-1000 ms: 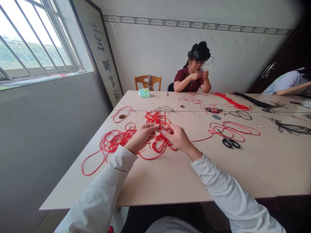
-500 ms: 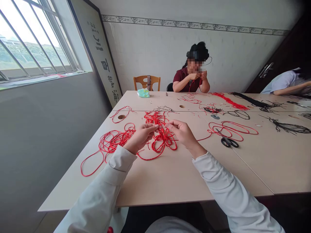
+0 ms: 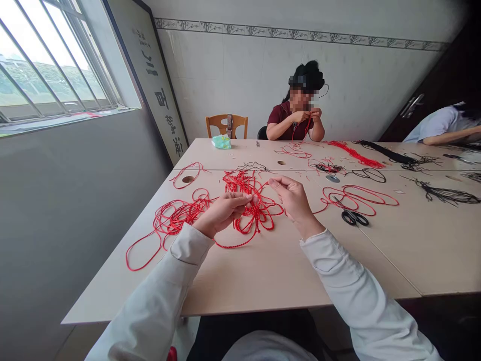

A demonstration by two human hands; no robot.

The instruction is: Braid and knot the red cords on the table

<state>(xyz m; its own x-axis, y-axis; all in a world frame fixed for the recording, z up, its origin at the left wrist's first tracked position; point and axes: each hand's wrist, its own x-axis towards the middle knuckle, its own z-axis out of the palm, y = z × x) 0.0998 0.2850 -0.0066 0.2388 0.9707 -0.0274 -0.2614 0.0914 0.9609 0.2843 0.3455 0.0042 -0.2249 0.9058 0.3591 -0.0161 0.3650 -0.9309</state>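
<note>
Both my hands are raised a little above the near side of the table, each in a pinch. Between thumb and fingers my left hand (image 3: 227, 213) grips red cord. My right hand (image 3: 293, 198), to the right and slightly farther out, pinches a strand of the same red cord, which stretches between the two. Beneath and behind them lies a bundle of twisted red cords (image 3: 258, 215) in loops, partly covered by my left hand. A loose tangle of smooth red cord (image 3: 178, 218) lies left of my left hand.
Black-handled scissors (image 3: 353, 217) and looped red cord (image 3: 361, 194) lie on the right. Black cords (image 3: 447, 193) lie farther right. A green-white packet (image 3: 221, 142) stands at the back. Across the table (image 3: 263, 281) a person (image 3: 291, 118) handles red cord; another person's sleeve (image 3: 438, 123) shows far right.
My right hand has moved right and slightly away, drawing a red strand out from my left hand. My left hand has shifted slightly right, still pinching.
</note>
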